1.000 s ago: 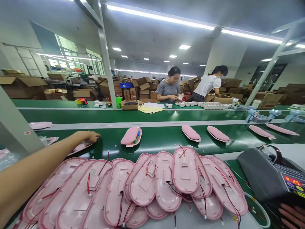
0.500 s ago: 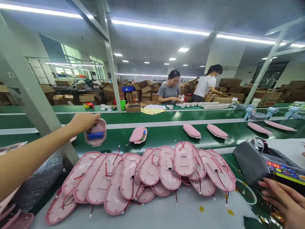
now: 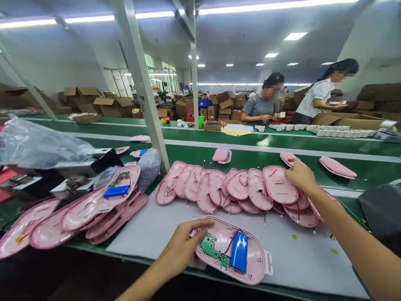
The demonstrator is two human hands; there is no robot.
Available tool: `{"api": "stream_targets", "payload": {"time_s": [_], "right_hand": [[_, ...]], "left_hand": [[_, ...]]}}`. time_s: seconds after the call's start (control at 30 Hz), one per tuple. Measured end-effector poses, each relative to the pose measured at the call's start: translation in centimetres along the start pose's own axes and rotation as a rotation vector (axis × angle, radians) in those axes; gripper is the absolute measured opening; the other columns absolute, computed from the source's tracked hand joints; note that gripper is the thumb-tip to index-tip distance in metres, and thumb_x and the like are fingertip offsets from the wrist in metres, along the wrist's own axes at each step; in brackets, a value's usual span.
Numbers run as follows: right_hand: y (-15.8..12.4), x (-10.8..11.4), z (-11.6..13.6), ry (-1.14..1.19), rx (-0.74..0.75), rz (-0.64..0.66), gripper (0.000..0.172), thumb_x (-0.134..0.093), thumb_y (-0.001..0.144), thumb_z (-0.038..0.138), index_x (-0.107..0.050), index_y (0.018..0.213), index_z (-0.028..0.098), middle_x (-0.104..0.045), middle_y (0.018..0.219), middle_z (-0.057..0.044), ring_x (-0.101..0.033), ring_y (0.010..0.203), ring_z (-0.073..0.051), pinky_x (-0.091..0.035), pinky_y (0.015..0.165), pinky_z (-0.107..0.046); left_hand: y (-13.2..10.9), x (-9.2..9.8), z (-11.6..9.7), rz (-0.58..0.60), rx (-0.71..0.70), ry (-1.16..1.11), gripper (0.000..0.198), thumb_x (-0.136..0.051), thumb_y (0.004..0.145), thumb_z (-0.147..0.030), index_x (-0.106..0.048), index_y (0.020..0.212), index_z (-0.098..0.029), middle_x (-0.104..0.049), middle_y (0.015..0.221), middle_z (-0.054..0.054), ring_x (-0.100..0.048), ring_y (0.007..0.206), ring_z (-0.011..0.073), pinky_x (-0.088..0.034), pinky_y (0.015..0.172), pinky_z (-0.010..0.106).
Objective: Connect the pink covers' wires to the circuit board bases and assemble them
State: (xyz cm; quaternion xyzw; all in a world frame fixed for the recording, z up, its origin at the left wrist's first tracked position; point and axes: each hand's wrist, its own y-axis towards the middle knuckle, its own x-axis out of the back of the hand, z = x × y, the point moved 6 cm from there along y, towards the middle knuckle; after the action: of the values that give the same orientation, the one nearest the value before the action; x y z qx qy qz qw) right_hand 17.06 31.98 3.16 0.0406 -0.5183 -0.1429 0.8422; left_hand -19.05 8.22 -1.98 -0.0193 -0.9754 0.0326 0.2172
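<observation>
Item: pink oval plastic shell with green board and blue battery (image 3: 233, 251), near mat edge; our left hand (image 3: 181, 246) pinches its rim. Right hand (image 3: 300, 175), fingers loose, rests on fanned pink shells (image 3: 277, 184). Best we lift one shell only.

Open grey mat (image 3: 156, 225) is left between the pink shell with the blue battery (image 3: 233, 251) and the row of overlapping pink covers (image 3: 232, 188), so a pass across the middle isn't blocked. The left side is crowded by a second stack of pink shells (image 3: 94, 209) and a slanted metal post (image 3: 140, 88) (planted right at the mat's back corner). Far right is closed off by a dark grey machine (image 3: 380, 213). Behind the covers, the green conveyor belt (image 3: 250, 161) is dotted with a few pink pieces, well apart.
</observation>
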Motion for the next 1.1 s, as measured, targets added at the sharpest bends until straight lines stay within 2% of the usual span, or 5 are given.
{"api": "stream_targets", "payload": {"time_s": [0.13,0.27,0.63,0.83,1.1], "right_hand": [[-2.9,6.7,1.2,0.443,0.143,-0.382,0.053,-0.058,0.083,0.026,-0.048,0.135,0.016,-0.068,0.103,-0.015,-0.065,0.081,-0.027,-0.048,0.072,-0.038],[-8.6,9.3,5.2,0.672,0.412,-0.191,0.045,-0.068,0.081,0.031,-0.058,0.124,0.024,-0.069,0.095,-0.012,-0.063,0.071,-0.021,-0.046,0.057,-0.031],[-18.5,0.6,11.4,0.272,0.728,0.173,0.04,-0.049,0.093,0.02,-0.048,0.132,0.03,-0.071,0.1,0.001,-0.068,0.083,-0.017,-0.048,0.068,-0.028],[-21.3,-0.9,15.9,0.157,1.015,0.123,0.037,-0.045,0.096,0.019,-0.047,0.132,0.029,-0.072,0.104,0.002,-0.069,0.091,-0.017,-0.051,0.073,-0.028],[-21.5,-0.4,17.3,0.074,0.939,-0.024,0.04,-0.048,0.093,0.017,-0.049,0.132,0.028,-0.073,0.096,0.003,-0.07,0.079,-0.017,-0.045,0.057,-0.025]], "left_hand": [[-1.8,-2.1,0.1,-0.103,-0.133,0.305,0.029,-0.044,0.096,-0.031,-0.068,0.111,-0.026,-0.056,0.126,0.009,-0.051,0.118,0.0286,-0.043,0.102,0.05],[-1.2,-3.5,-2.4,-0.077,-0.398,0.667,0.011,-0.061,0.089,-0.024,-0.069,0.098,-0.023,-0.054,0.124,0.01,-0.044,0.119,0.0328,-0.039,0.098,0.053],[0.9,-1.8,-0.6,-0.072,-0.24,-0.131,0.017,-0.042,0.099,-0.031,-0.051,0.093,-0.019,-0.061,0.077,0.0,-0.056,0.069,0.0152,-0.042,0.061,0.026],[-0.7,-1.3,-3.0,-0.437,-0.672,0.176,0.013,-0.051,0.096,-0.019,-0.064,0.098,-0.019,-0.052,0.115,0.009,-0.055,0.107,0.0208,-0.05,0.091,0.036],[-0.2,-0.9,-3.7,-0.342,-0.74,0.087,0.013,-0.06,0.088,-0.01,-0.069,0.09,-0.019,-0.049,0.129,0.009,-0.057,0.113,0.0229,-0.054,0.096,0.04]]}}
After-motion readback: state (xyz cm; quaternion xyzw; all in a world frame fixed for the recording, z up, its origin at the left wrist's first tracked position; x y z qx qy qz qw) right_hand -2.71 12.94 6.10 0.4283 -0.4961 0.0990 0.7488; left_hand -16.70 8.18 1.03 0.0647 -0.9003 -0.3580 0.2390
